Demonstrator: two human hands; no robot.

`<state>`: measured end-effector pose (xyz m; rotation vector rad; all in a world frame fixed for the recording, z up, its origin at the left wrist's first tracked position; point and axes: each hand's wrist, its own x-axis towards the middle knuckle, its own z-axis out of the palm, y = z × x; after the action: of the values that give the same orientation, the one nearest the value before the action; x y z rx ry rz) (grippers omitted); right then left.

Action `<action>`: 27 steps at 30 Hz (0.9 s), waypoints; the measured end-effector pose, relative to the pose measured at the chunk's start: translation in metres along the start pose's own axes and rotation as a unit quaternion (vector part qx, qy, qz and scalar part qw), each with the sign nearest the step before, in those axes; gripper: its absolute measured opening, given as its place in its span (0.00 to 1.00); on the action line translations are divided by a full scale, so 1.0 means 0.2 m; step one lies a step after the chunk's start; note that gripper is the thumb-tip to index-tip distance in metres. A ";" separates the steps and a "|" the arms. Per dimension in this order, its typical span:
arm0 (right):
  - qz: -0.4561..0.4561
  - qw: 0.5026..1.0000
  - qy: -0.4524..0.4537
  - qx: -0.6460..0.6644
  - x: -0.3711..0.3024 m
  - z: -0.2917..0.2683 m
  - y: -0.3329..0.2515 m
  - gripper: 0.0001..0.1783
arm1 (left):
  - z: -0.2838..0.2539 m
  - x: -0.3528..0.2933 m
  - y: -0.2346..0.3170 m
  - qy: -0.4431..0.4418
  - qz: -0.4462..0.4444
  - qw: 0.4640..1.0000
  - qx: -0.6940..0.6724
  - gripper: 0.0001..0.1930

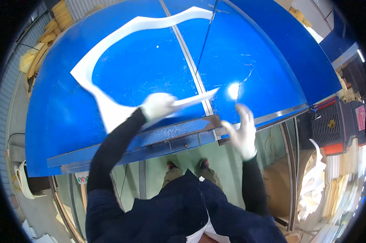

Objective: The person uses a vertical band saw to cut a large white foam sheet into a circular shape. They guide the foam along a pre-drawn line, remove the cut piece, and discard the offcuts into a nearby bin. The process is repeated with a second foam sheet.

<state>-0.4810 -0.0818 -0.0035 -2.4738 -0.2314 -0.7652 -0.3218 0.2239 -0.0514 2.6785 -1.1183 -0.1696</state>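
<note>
Blue worktable (150,60) w/ metal seam (192,69) fills most of view, yellowish stacks (63,14) at far L. White curved strip (83,72) lies on its L half, arcing across seam up top; L gloved hand (158,106) on strip's near part, blurred, can't tell if fingers grip. R gloved hand (244,133) empty, fingers & thumb wide, near front edge, black/red unit (329,125) farther R.

The person's black-sleeved left forearm (120,139) slanted forward and inward to a blurred, white-gloved left hand (158,106) with curled grip, while the right forearm (254,186) reached ahead, its gloved right hand (244,133) splayed, thumb (228,128) spread leftward.
</note>
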 end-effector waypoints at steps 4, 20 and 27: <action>-0.057 0.982 -0.095 -0.156 0.16 0.27 0.40 0.47 | 0.26 0.40 0.25 0.094 0.097 0.978 -0.159 0.18; -0.135 0.896 -0.389 -0.166 0.45 0.65 0.75 0.41 | 0.00 0.20 -0.45 -0.051 -0.127 0.966 0.218 0.64; -0.122 0.949 -0.233 -0.172 0.72 0.85 1.09 0.19 | 0.09 0.56 -0.71 -0.030 -0.243 0.960 0.136 0.38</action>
<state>-0.2133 -0.1729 -0.1364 -2.9742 -0.6339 -0.3162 -0.1499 0.2380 -0.1071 3.1726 -0.5007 -0.1899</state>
